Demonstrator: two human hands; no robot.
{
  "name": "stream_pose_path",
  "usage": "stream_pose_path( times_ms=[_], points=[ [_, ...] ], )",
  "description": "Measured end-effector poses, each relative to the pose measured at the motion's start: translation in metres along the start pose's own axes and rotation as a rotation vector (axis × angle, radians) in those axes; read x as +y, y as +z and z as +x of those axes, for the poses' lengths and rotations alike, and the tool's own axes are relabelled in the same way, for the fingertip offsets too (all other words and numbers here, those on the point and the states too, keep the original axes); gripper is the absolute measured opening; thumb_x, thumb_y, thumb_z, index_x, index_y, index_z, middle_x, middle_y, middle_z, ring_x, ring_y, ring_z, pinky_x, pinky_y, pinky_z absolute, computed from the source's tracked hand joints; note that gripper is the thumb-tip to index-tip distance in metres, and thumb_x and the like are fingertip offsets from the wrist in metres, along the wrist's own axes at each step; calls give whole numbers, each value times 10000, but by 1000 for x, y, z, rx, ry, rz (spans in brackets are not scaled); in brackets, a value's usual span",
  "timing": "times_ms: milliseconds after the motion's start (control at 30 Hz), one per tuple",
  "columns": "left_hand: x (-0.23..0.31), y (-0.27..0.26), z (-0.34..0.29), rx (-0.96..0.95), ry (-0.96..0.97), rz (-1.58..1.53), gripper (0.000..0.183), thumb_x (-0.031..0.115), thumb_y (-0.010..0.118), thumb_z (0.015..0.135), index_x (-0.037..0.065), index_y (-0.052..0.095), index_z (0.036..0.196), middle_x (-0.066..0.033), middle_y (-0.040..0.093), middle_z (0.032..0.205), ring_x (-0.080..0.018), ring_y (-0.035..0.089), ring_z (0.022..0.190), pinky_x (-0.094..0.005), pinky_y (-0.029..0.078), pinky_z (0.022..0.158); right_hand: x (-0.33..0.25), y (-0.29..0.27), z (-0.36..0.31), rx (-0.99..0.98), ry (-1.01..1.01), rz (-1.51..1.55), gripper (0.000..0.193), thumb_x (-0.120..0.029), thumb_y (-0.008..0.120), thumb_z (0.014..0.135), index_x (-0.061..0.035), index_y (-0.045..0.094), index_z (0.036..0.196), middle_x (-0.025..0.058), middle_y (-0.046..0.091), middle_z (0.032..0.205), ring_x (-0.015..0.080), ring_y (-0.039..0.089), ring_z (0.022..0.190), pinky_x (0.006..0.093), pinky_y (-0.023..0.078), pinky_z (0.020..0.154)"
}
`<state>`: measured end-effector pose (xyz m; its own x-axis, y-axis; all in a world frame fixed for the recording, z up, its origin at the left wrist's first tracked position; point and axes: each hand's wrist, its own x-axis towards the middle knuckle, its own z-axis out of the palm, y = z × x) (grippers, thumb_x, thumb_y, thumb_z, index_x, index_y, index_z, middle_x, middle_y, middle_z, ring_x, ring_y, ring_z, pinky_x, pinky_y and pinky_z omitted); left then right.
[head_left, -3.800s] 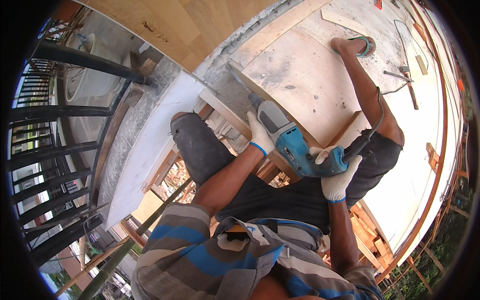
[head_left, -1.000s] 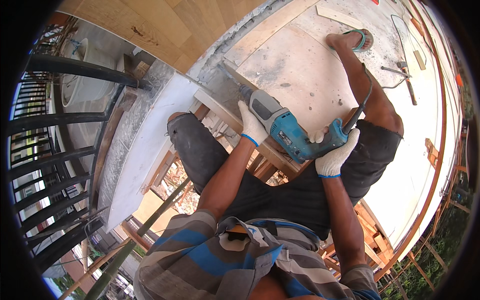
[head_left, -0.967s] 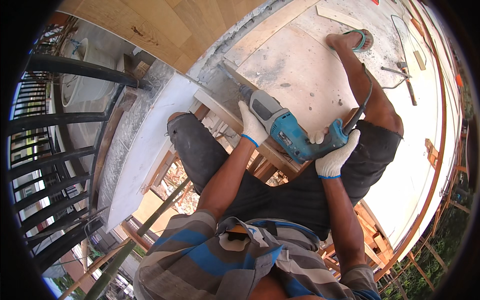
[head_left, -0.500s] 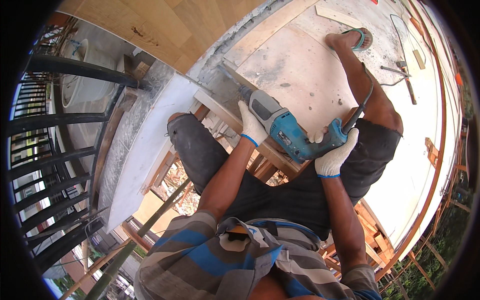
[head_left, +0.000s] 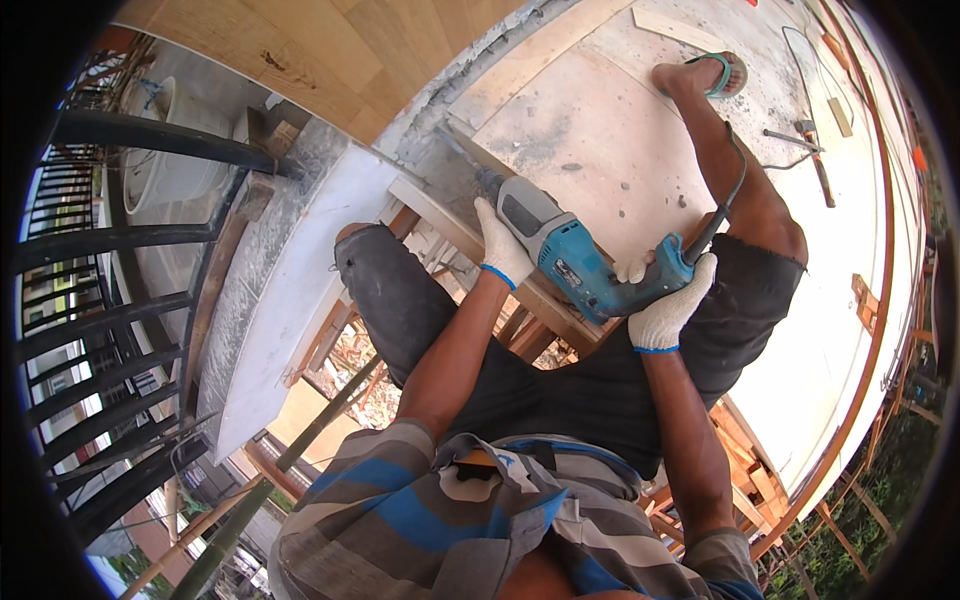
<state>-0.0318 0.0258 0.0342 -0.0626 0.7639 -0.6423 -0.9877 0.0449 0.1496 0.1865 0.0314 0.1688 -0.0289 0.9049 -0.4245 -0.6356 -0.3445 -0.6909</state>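
Note:
A teal and grey rotary hammer drill [head_left: 577, 262] lies across my lap area, held in both gloved hands. My left hand [head_left: 503, 245], in a white knit glove with a blue cuff, closes round its grey front housing. Round the rear handle wraps my right hand [head_left: 672, 312], gloved alike, with fingertips showing on the handle's far side. The bit [head_left: 458, 147] points up and left at the rough concrete edge [head_left: 425, 140] beside the wood-look floor; whether its tip touches cannot be made out. A black cord [head_left: 738, 185] leaves the handle and runs over my right leg.
A hammer [head_left: 815, 160] and a loose board [head_left: 675, 32] lie on the pale panel [head_left: 570, 140] at the far right. Black metal railing [head_left: 110, 320] and a white bucket [head_left: 170, 150] stand left. Below my legs, gaps between timbers [head_left: 530, 335] show debris further down.
Hardly anything differs. The drill and both hands keep almost the same place, with only a very slight shift of the view.

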Motion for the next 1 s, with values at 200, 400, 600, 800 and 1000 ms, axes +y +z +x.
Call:
stream_pose_path(
  times_ms=[200, 400, 600, 800, 1000],
  points=[
    [2, 1, -1, -3, -1, 13, 1066, 956, 165, 1052, 118, 656, 1490, -180, 753, 1368, -392, 717, 1285, -600, 591, 1128, 1, 0, 3, 3, 0, -2, 720, -807, 494, 1085, -114, 657, 1191, 90, 612, 891, 298, 615, 648, 510, 508, 702],
    [2, -1, 1, -11, 15, 5, 1061, 955, 173, 1053, 123, 654, 1504, -176, 744, 1392, -385, 701, 1310, -596, 583, 1134, 3, -6, 4, 10, 25, 39, 721, -813, 510, 1073, -123, 670, 1207, 86, 608, 890, 298, 598, 663, 520, 509, 732],
    [3, 1, -1, 14, 17, 5, 1040, 944, 188, 1062, 127, 654, 1506, -174, 744, 1392, -383, 703, 1302, -594, 586, 1129, 3, -2, 2, 21, 25, 30, 719, -810, 529, 1066, -119, 685, 1191, 88, 606, 890, 300, 597, 663, 516, 509, 746],
    [3, 2, -1, 4, 21, -3, 1020, 926, 187, 1076, 124, 665, 1486, -172, 746, 1387, -386, 708, 1291, -593, 587, 1132, 3, -2, 3, 39, 31, 48, 718, -807, 536, 1065, -115, 686, 1189, 86, 618, 896, 305, 598, 654, 525, 517, 754],
    [5, 3, -1, 23, 23, 3, 1016, 926, 193, 1075, 123, 667, 1478, -171, 752, 1368, -387, 712, 1279, -591, 589, 1127, 3, 0, 3, 27, 32, 19, 725, -811, 522, 1069, -113, 681, 1183, 85, 622, 897, 303, 605, 670, 531, 521, 750]
  ],
)
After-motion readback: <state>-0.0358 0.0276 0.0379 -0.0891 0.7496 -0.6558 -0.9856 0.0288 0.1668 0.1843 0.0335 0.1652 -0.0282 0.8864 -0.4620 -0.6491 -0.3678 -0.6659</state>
